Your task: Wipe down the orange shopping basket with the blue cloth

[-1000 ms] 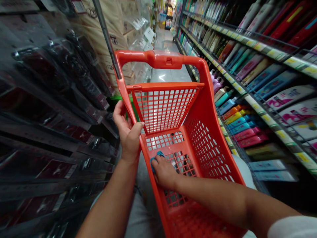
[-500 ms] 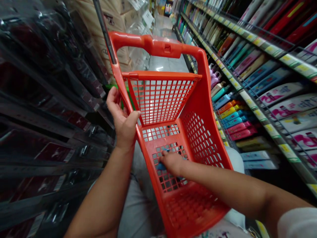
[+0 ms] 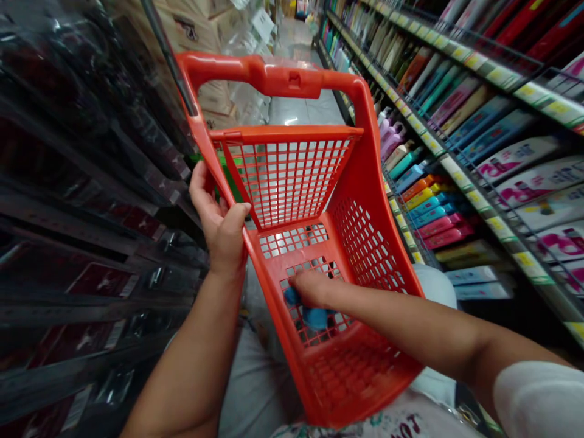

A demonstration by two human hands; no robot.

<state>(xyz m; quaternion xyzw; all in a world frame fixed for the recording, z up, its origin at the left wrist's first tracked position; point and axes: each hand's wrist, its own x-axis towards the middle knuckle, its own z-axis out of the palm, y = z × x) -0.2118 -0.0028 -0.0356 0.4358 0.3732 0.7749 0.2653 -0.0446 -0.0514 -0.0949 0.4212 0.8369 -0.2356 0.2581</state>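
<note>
A red plastic shopping basket (image 3: 351, 359) with grid walls and a raised handle (image 3: 292, 79) is tilted toward me. My left hand (image 3: 221, 228) clasps its left rim, the thumb over the edge and the fingers on the outer side. Down inside the basket, my right hand (image 3: 312, 289) is closed on a soft-looking blue cloth (image 3: 316, 317) against the grid bottom. Part of the cloth pokes out below and left of the hand; my palm hides the rest.
Shelves with bottles (image 3: 438, 213) and price tags run along the right. Dark plastic-wrapped packages (image 3: 91, 243) line the left side. Cardboard boxes (image 3: 196, 36) are stacked ahead on the left, a dark pole (image 3: 168, 58) beside the handle. A tiled aisle floor (image 3: 310, 109) stretches ahead.
The basket's handle end and my left hand have shifted slightly left in view. My right hand has turned a little, and more of the blue cloth shows below it.
</note>
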